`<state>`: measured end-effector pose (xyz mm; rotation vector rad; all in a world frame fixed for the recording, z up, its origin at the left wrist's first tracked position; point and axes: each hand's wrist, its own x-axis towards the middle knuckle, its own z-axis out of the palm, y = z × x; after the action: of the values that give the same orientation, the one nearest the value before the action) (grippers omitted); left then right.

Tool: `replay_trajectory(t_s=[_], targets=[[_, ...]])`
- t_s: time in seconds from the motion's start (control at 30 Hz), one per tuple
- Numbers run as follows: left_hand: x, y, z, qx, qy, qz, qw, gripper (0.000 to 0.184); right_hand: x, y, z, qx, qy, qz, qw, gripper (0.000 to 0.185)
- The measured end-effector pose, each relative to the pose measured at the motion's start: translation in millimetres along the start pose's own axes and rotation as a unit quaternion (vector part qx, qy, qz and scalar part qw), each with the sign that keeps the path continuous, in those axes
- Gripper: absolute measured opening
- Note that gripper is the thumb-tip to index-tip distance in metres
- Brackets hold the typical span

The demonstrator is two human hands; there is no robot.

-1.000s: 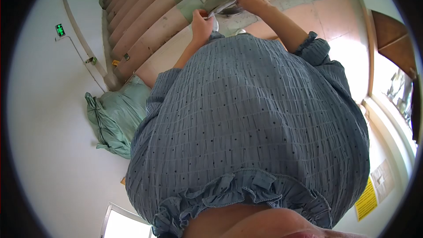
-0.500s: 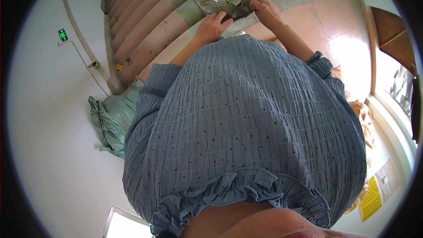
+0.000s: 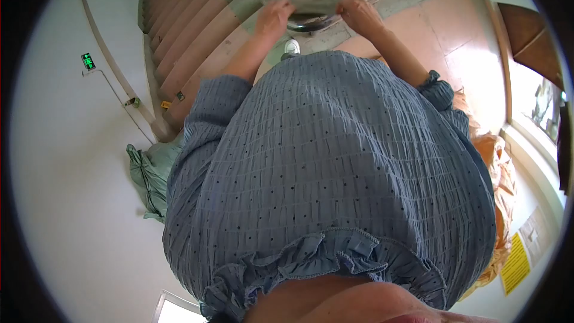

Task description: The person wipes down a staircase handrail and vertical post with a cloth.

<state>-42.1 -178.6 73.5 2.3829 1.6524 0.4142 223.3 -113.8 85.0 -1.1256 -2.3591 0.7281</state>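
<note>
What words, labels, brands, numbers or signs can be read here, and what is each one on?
None can be read with certainty.
Lit green sign on the wall at picture left: marks too small to read.
Yellow sheet at lower right: rows of print, too small to read.
Pale sheet beside it: too faint to read.
Small yellow patch by the stairs: too small to tell.
Grey cloth: no lettering visible.
</note>
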Motion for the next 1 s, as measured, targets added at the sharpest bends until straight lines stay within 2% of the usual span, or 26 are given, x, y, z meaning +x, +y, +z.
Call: replay_trajectory(t_s=[0.07, 0.13, 0.2, 0.27, 0.3, 0.4, 0.43, 0.57, 0.7, 0.77, 0.9, 0.97, 1.0], targets=[[-10.6, 2.2, -0.2, -0.045, -0.010, -0.023, 0.999, 0.025, -7.7, 2.9, 9.9, 0.071, -0.199, 0.067, 0.975, 0.010], [-14.4, 7.3, -5.6, -0.094, -0.021, -0.047, 0.994, 0.027, -9.9, -4.1, 9.5, 0.083, -0.192, 0.084, 0.974, 0.013], [-10.3, 6.0, -9.4, -0.132, -0.007, -0.114, 0.985, 0.028, -6.4, -7.1, 10.8, 0.093, -0.185, 0.100, 0.973, 0.016], [-2.8, 0.1, -3.2, -0.148, 0.018, -0.147, 0.978, 0.030, -3.5, -6.5, 13.0, 0.092, -0.060, 0.074, 0.991, 0.024], [-1.4, -1.0, 2.1, -0.168, 0.039, -0.183, 0.968, 0.031, -5.5, -5.4, 14.7, 0.090, -0.058, 0.075, 0.991, 0.024], [4.6, -0.3, 19.5, -0.165, 0.086, -0.178, 0.966, 0.032, -0.1, -0.4, 10.9, 0.020, -0.031, 0.040, 0.998, 0.031], [6.3, -0.1, 24.4, -0.165, 0.088, -0.176, 0.966, 0.032, 3.4, 0.6, 5.1, 0.004, -0.066, 0.057, 0.996, 0.027], [13.0, 5.5, 30.1, -0.173, 0.044, -0.172, 0.969, 0.031, 13.2, 10.1, -0.3, -0.059, -0.124, 0.091, 0.986, 0.017], [22.5, 11.9, 23.7, -0.181, 0.017, -0.161, 0.970, 0.024, 14.6, 8.4, -6.5, -0.094, -0.120, 0.098, 0.983, 0.015], [30.3, 6.6, 21.4, -0.165, 0.031, -0.149, 0.974, 0.021, 12.5, 10.3, -6.8, -0.127, -0.004, 0.020, 0.992, 0.015], [53.3, -10.4, 22.8, -0.131, 0.057, -0.101, 0.985, 0.017, 7.7, -11.9, -19.6, -0.127, -0.006, 0.014, 0.992, 0.016], [66.4, -18.1, 19.0, -0.115, 0.044, -0.076, 0.989, 0.016, 12.5, -20.0, -17.3, -0.097, -0.071, 0.054, 0.991, 0.016], [71.8, -21.5, 17.8, -0.100, 0.028, -0.054, 0.993, 0.016, 15.1, -21.4, -12.2, -0.097, -0.068, 0.055, 0.991, 0.016]])
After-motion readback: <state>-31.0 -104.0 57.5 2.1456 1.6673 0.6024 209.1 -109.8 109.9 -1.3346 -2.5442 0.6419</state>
